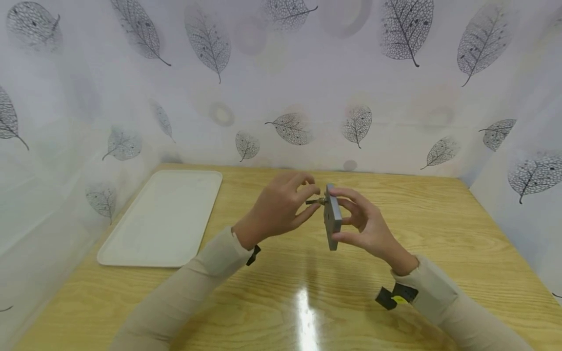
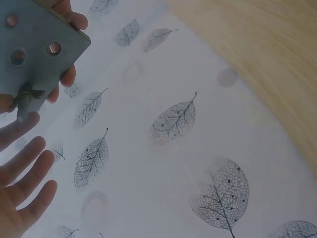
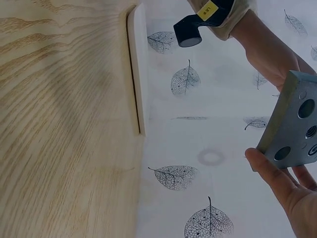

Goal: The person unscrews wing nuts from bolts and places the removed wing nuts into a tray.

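A thick grey metal plate (image 1: 332, 219) with several round holes stands on edge above the table. My right hand (image 1: 366, 224) grips it by its edges, thumb low and fingers high. From the plate's left face a bolt (image 1: 311, 201) sticks out with a small wing nut (image 2: 26, 93) on it, near one corner. The left hand (image 1: 281, 207) has its thumb and index finger around this wing nut, the thumb at one wing and the index fingertip by the bolt's end. Its other fingers are spread loosely in the left wrist view. The right wrist view shows the plate's opposite face.
A white tray (image 1: 160, 219) lies at the left on the wooden table (image 1: 417, 219). Behind and beside the table hangs a white curtain (image 1: 281, 87) printed with leaves. A black wrist camera (image 3: 189, 32) sits by the left sleeve.
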Tool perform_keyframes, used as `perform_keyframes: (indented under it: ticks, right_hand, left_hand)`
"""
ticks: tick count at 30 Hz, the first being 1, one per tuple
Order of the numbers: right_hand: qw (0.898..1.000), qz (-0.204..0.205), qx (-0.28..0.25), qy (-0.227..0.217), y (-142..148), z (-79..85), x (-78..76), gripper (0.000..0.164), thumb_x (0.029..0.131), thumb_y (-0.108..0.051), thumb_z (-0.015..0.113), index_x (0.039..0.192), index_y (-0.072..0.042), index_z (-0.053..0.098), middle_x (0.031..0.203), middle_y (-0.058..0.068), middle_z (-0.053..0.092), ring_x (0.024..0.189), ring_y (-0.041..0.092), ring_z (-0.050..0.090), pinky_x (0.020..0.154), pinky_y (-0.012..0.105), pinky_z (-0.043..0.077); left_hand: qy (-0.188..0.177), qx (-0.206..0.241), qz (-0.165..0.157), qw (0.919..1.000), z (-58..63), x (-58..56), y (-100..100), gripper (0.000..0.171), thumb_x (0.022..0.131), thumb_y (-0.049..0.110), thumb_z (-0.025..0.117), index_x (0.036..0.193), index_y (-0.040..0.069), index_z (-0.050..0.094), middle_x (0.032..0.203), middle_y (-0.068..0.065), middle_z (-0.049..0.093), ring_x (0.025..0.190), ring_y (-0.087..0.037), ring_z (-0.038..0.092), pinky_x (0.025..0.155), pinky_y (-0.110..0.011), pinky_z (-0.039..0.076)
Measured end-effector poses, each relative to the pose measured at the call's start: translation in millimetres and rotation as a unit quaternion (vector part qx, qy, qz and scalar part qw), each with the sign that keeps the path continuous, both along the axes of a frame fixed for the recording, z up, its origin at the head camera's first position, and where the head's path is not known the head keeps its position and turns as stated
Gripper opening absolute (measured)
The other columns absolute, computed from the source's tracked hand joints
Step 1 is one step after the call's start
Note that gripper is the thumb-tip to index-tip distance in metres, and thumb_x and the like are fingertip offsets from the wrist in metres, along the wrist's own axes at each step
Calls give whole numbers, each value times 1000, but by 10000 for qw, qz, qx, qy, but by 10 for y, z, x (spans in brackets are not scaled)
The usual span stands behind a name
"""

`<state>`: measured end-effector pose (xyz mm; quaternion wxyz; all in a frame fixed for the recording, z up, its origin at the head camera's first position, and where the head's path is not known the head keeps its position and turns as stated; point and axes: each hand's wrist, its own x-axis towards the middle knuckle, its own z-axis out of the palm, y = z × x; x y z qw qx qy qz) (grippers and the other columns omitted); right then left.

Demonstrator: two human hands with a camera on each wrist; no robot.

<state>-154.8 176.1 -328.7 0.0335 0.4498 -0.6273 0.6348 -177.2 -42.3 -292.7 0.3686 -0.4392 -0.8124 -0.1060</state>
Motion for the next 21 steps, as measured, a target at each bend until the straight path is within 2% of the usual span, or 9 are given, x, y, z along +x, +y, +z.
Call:
perform_keyframes:
  ticks: [5, 8, 14, 21]
  right_hand:
    - [10000, -18, 23, 3, 3, -7, 7, 66, 80, 5, 68, 139, 0, 38, 143, 7, 39, 128, 13, 48, 81, 30, 56]
    - [10000, -31, 23, 1, 7, -12, 6, 66, 81, 5, 67, 139, 1, 37, 143, 7, 39, 128, 13, 48, 82, 29, 56]
    - [10000, -45, 45, -21, 16, -12, 0, 66, 80, 5, 68, 139, 1, 37, 142, 6, 40, 127, 13, 48, 82, 30, 56]
    - [10000, -40, 27, -8, 19, -10, -11, 66, 80, 5, 68, 139, -1, 38, 141, 4, 40, 128, 13, 48, 82, 30, 56]
  left_hand:
    - [126, 60, 253, 9996, 22, -15, 19, 18, 86, 27, 67, 93, 11, 69, 95, -3, 63, 84, -17, 62, 80, -31, 52]
    - [203, 100, 298, 9993, 19, -17, 27, 16, 86, 25, 67, 92, 11, 69, 95, -2, 63, 85, -17, 62, 80, -31, 52]
    - [296, 256, 26, 9992, 5, 2, 18, 15, 84, 25, 68, 89, 11, 68, 94, -3, 62, 84, -19, 61, 79, -31, 51]
    - [-27, 64, -158, 9999, -15, 16, 8, 24, 84, 34, 67, 91, 11, 67, 94, -3, 62, 82, -17, 58, 78, -30, 50]
